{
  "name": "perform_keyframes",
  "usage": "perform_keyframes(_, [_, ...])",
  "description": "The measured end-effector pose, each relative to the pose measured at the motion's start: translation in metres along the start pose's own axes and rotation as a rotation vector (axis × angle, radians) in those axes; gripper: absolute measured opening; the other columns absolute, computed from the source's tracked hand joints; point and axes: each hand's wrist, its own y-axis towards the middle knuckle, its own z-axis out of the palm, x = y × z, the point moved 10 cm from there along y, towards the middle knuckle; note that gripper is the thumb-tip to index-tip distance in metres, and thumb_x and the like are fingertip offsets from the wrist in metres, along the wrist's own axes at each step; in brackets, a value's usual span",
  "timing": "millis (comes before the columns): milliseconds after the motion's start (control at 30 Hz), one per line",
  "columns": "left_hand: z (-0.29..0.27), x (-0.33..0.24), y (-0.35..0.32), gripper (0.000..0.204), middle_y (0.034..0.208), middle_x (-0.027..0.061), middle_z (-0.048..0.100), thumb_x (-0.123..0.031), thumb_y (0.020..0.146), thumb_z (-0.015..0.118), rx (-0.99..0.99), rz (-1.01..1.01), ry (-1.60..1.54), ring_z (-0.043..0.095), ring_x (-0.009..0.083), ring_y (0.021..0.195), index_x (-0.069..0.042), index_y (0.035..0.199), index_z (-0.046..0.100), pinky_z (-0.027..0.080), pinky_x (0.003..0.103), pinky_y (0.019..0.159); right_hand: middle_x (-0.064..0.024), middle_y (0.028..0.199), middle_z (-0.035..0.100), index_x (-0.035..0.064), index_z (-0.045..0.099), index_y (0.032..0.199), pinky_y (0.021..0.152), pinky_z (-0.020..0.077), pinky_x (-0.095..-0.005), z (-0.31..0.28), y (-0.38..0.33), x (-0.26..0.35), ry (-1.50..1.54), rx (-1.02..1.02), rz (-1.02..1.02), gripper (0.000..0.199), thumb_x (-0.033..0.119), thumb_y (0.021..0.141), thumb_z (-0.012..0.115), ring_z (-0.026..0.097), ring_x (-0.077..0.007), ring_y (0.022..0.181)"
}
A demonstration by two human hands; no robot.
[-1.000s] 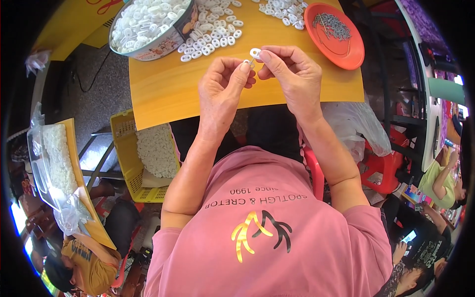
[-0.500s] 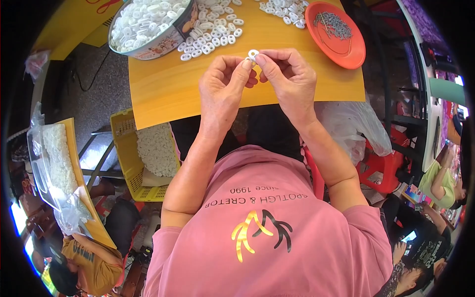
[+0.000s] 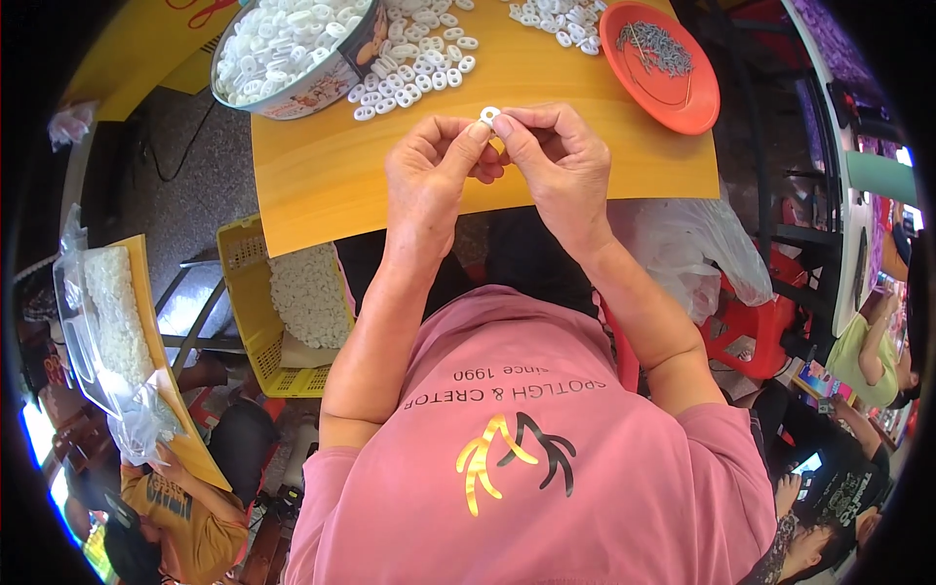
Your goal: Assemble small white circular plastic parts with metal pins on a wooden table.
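Note:
Between my two hands, over the yellow tabletop (image 3: 322, 180), is a small white oval plastic piece with a hole (image 3: 489, 115). My left hand (image 3: 434, 171) pinches its left side with thumb and forefinger. On its other side, my right hand (image 3: 556, 166) grips it the same way, with the thumb on top. Fingers cover the lower part of the piece. Beyond my left hand lie many loose white two-holed oval pieces (image 3: 419, 73). A red plate (image 3: 697, 109) with small grey metal parts (image 3: 658, 51) stands beyond my right hand.
A round tin (image 3: 312, 93) heaped with white pieces is at the table's far left. More white pieces fill a yellow crate (image 3: 244, 312) below left. Clear plastic bags (image 3: 682, 253) hang by a red stool (image 3: 756, 336) at right. Other people sit on both sides.
Both hands, still pinching the white piece, have shifted slightly left and a little nearer to me. At lower left, another person's arm has moved.

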Motion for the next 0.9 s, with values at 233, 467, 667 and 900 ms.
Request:
perform_keyframes(233, [-0.004,-0.006,0.000,0.021,0.085,0.0040,0.065,-0.018,0.093,0.066,0.010,0.111,0.181,0.059,0.0111,0.075,0.001,0.101,0.062,0.047,0.025,0.071,-0.0065,0.088,0.068,-0.0008,0.063,0.098,0.067,0.0551,-0.0242,-0.005,0.006,-0.034,0.293,0.030,0.270,0.014,0.009,0.090,0.069,0.062,-0.0093,0.072])
perform_keyframes(467, [0.013,-0.009,-0.009,0.024,0.114,0.0045,0.059,-0.020,0.097,0.061,0.122,0.208,-0.029,0.054,0.0060,0.088,-0.002,0.112,0.062,0.045,0.022,0.077,-0.0078,0.093,0.067,-0.0008,0.050,0.120,0.069,0.0532,-0.0237,0.019,-0.006,-0.037,0.649,0.103,0.446,0.035,0.007,0.091,0.067,0.062,-0.0101,0.074])
perform_keyframes(667, [0.012,-0.003,-0.008,0.019,0.116,0.0078,0.058,-0.018,0.098,0.059,0.176,0.243,-0.222,0.055,0.0111,0.097,-0.003,0.109,0.062,0.046,0.024,0.080,-0.0068,0.101,0.063,-0.0001,0.029,0.139,0.074,0.0504,-0.0212,0.036,-0.017,-0.028,0.798,0.128,0.448,0.060,0.003,0.091,0.065,0.061,-0.0093,0.088])
perform_keyframes(900, [0.007,-0.023,-0.010,0.016,0.116,0.0100,0.058,-0.016,0.095,0.062,0.208,0.376,-0.213,0.054,0.0196,0.113,-0.004,0.106,0.062,0.044,0.031,0.093,-0.0058,0.103,0.063,0.0003,0.027,0.142,0.076,0.0502,-0.0221,0.044,-0.018,-0.017,0.797,0.115,0.442,0.065,0.004,0.091,0.066,0.061,-0.0083,0.089])
